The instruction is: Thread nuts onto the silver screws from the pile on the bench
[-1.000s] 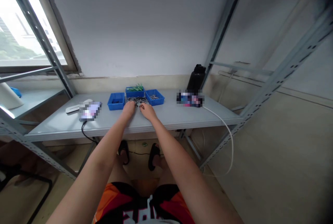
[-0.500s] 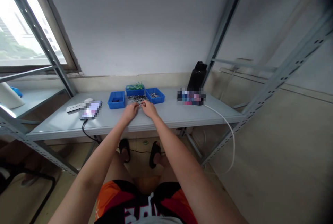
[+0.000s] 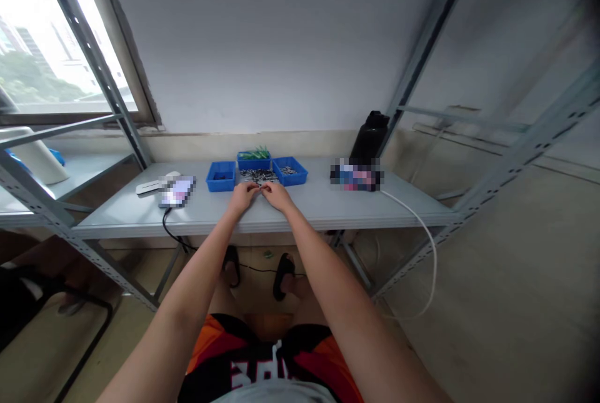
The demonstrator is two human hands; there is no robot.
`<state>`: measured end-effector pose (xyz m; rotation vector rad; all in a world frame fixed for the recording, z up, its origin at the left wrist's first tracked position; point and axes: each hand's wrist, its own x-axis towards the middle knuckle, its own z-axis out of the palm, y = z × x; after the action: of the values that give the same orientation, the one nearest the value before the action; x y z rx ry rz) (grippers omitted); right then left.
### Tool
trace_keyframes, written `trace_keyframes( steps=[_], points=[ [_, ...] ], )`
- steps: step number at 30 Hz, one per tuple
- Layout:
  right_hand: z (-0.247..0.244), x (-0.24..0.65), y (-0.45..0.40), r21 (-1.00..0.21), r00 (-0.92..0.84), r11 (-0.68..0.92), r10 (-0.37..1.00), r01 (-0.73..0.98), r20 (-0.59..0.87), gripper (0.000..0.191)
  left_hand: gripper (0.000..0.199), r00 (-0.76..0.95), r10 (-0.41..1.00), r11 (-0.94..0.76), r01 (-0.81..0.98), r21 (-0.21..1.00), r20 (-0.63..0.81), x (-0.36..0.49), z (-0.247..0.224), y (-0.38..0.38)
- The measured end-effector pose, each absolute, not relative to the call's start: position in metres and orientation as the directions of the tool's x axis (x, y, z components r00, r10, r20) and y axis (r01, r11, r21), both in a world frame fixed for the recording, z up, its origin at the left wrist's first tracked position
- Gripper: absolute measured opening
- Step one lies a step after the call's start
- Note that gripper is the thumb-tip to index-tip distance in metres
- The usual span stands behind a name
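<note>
My left hand (image 3: 244, 195) and my right hand (image 3: 276, 194) meet near the front of the grey shelf, fingers pinched together. Whatever they hold is too small to make out. Just beyond my fingertips lies a loose pile of small dark and silvery pieces (image 3: 257, 175). Around the pile stand three blue trays: the left one (image 3: 221, 185) holds dark pieces, the back one (image 3: 254, 164) holds green strips (image 3: 255, 153), and the right one (image 3: 295, 178) holds small silvery pieces.
A phone (image 3: 178, 192) with a black cable and a white object (image 3: 148, 187) lie at the left. At the right, a black bottle (image 3: 370, 137) stands behind a blurred device (image 3: 356, 176) with a white cable. Metal posts frame the shelf.
The whole view has shifted, so the shelf and trays appear a little further right. My hands are still together in front of the pile, fingertips now nearer each other.
</note>
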<state>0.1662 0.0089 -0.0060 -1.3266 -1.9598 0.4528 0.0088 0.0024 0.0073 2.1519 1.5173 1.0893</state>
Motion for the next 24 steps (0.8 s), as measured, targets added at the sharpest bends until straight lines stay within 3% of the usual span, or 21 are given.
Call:
trace_keyframes(
  steps=[7, 18, 24],
  points=[
    [-0.0092, 0.167, 0.0123, -0.678, -0.202, 0.451, 0.886, 0.58, 0.416, 0.02, 0.022, 0.073, 0.9, -0.382, 0.61, 0.694, 0.43, 0.0095, 0.0093, 0.0018],
    [-0.0087, 0.17, 0.0165, -0.753, -0.05, 0.387, 0.902, 0.532, 0.428, 0.021, 0.019, 0.016, 0.892, -0.371, 0.598, 0.71, 0.453, 0.0075, 0.0036, 0.0059],
    [-0.0084, 0.168, 0.0145, -0.748, -0.085, 0.394, 0.905, 0.534, 0.417, 0.021, 0.018, 0.017, 0.866, -0.408, 0.6, 0.688, 0.5, 0.0067, 0.0034, 0.0049]
  ],
)
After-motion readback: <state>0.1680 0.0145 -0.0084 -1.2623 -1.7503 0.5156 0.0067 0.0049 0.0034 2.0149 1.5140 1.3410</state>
